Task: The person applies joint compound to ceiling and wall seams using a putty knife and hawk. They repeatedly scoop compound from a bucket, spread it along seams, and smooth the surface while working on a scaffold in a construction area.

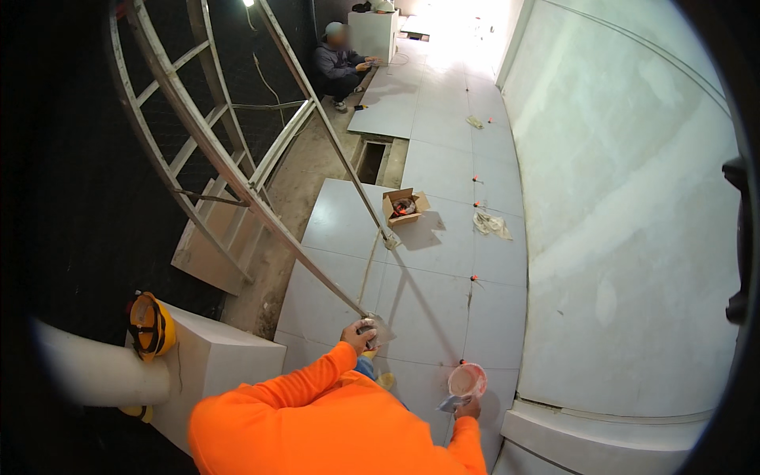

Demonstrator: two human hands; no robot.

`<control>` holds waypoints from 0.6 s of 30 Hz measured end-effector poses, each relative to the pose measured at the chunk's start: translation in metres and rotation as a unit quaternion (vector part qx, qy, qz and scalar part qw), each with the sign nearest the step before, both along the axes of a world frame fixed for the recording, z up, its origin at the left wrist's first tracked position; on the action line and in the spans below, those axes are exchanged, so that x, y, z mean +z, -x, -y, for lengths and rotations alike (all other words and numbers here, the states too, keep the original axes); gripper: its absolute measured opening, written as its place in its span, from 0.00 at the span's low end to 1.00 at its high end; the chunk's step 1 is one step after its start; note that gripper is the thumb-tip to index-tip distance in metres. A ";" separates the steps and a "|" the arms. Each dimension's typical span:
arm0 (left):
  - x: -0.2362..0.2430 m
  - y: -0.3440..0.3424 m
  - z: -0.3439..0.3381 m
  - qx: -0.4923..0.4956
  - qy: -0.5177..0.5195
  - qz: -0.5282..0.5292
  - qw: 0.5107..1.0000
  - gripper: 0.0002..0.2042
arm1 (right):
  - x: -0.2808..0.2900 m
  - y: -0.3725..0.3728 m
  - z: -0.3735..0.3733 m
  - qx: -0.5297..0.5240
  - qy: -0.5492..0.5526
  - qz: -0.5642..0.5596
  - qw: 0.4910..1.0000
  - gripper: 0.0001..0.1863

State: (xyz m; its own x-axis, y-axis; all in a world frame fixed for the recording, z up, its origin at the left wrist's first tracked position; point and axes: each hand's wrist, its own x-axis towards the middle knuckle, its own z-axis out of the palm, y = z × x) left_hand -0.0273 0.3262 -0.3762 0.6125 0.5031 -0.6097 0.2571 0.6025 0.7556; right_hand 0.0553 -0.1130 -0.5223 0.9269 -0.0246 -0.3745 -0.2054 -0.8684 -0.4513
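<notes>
Both my arms are in orange sleeves and reach over large pale grey floor tiles [427,309]. My left hand [358,336] grips a small grey tool or cloth [378,328] and presses it on a tile joint, just where a slanted metal bar meets the floor. Off to the right and held above the tiles, my right hand [469,409] holds a small round cup [466,381] with pale paste inside.
A metal scaffold frame [206,142] leans across the left. An open cardboard box [405,206], a crumpled bag [492,225] and red tile spacers [475,278] lie on the tiles. A yellow hard hat [150,324] sits on a white block. Another person [340,67] squats far off beside a floor opening [370,161]. White wall [617,198] on the right.
</notes>
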 end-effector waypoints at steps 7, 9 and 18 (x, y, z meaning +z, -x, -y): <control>-0.008 -0.055 -0.035 -0.013 -0.004 0.006 1.000 0.16 | -0.012 0.052 0.000 -0.210 -0.140 -0.122 0.960 0.15; -0.009 -0.060 -0.046 -0.002 -0.004 0.020 1.000 0.15 | -0.005 0.058 -0.005 -0.256 -0.101 -0.148 0.950 0.14; -0.034 -0.056 -0.069 0.004 -0.006 -0.048 0.999 0.16 | -0.011 0.047 0.014 -0.104 0.016 -0.075 0.992 0.13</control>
State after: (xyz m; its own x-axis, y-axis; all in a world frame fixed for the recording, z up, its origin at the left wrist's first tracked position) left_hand 0.0291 0.3955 -0.4104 0.5476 0.5163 -0.6585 0.3228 0.5957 0.7355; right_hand 0.0081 -0.1266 -0.5334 0.8346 -0.2234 -0.5035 -0.4442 -0.8134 -0.3755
